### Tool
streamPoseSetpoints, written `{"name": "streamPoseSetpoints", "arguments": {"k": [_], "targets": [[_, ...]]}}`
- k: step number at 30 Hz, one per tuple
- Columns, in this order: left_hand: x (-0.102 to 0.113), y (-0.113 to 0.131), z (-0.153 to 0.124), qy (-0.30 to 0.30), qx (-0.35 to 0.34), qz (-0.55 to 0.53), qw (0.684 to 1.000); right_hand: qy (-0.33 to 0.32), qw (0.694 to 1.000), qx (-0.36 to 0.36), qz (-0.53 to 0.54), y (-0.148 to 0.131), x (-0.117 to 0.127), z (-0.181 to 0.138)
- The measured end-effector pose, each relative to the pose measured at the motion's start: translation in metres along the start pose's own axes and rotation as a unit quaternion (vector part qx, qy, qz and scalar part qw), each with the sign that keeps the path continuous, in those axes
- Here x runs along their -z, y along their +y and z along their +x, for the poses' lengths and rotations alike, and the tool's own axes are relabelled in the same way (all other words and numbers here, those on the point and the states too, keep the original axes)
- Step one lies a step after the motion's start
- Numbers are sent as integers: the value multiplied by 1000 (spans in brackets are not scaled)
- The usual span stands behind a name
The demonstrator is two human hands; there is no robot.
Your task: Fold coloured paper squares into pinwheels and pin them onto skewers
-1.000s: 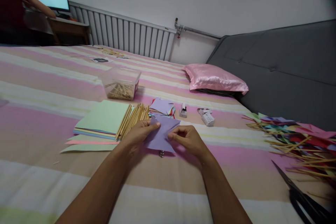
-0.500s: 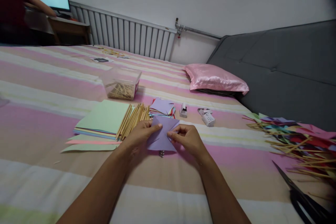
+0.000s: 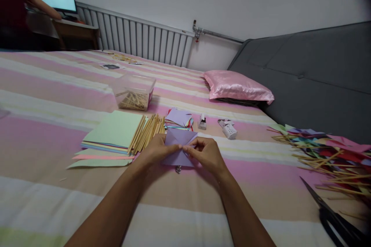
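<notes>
A square of purple paper (image 3: 180,158) is held up between my two hands, with slits running in from its corners. My left hand (image 3: 158,149) grips its left side, the thumb pressed near the paper's middle. My right hand (image 3: 206,154) pinches a part of the sheet, thumb and forefinger meeting the left thumb at the centre. Just below the paper, some small silvery pins (image 3: 178,169) lie on the bed, partly covered. Beyond it sits a stack of cut paper squares (image 3: 179,117). Left of that is a bundle of thin wooden sticks (image 3: 147,133).
Green and coloured paper sheets (image 3: 114,127) lie left. Behind them stands a clear plastic box (image 3: 133,92) of sticks. Small boxes (image 3: 229,130) lie beyond my right hand. Finished paper pinwheels (image 3: 336,154) and black scissors (image 3: 333,216) are at right. A person (image 3: 17,7) sits far left.
My left thumb has moved down and right from the paper's upper part to its centre, meeting my right fingers. My right hand has shifted slightly left.
</notes>
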State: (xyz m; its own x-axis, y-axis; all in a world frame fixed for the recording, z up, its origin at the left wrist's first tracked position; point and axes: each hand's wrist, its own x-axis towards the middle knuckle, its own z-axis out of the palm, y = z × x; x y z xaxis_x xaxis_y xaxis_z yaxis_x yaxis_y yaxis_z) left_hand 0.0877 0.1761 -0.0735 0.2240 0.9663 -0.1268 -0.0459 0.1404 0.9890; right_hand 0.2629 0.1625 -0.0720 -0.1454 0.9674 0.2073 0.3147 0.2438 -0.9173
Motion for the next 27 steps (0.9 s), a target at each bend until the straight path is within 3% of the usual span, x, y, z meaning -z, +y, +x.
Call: {"name": "streamPoseSetpoints", "arguments": {"k": [11, 20, 27], "targets": [[-3, 7, -2, 38, -10, -80, 996, 42, 982, -7, 186, -11, 2, 0], [-6, 9, -5, -5, -10, -136, 991, 54, 975, -30, 212, -7, 4, 2], [-7, 8, -8, 19, 16, -114, 993, 72, 977, -21, 200, -7, 3, 3]]}}
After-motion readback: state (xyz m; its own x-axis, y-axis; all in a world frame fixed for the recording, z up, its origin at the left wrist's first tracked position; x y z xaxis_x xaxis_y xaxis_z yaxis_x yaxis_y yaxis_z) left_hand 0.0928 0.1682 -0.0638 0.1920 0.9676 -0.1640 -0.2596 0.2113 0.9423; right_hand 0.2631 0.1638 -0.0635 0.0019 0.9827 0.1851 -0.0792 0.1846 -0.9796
